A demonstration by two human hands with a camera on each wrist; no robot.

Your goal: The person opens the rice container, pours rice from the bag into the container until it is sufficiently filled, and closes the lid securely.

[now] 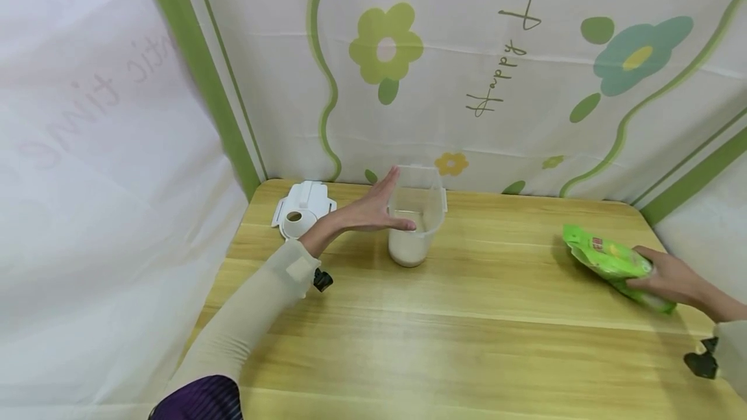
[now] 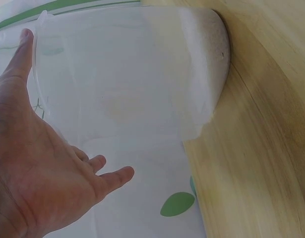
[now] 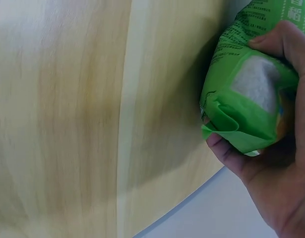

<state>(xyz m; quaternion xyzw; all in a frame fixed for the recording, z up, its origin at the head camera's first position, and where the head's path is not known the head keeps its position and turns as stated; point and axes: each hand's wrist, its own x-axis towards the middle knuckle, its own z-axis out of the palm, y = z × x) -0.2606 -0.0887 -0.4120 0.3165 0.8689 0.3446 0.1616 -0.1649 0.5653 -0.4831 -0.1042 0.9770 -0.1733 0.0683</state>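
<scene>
A clear plastic container stands upright near the back edge of the table, with a pale layer of contents at its bottom. My left hand is at its rim, thumb and fingers spread wide and fairly straight; whether the palm touches the wall is hard to tell. At the far right, my right hand grips one end of a green plastic bag. Through a see-through patch on the bag, whitish contents show in the right wrist view. The bag is tilted, its other end pointing toward the back.
A white lid with a round spout-like opening lies left of the container, partly behind my left wrist. The wooden table ends at a printed cloth curtain behind and at both sides.
</scene>
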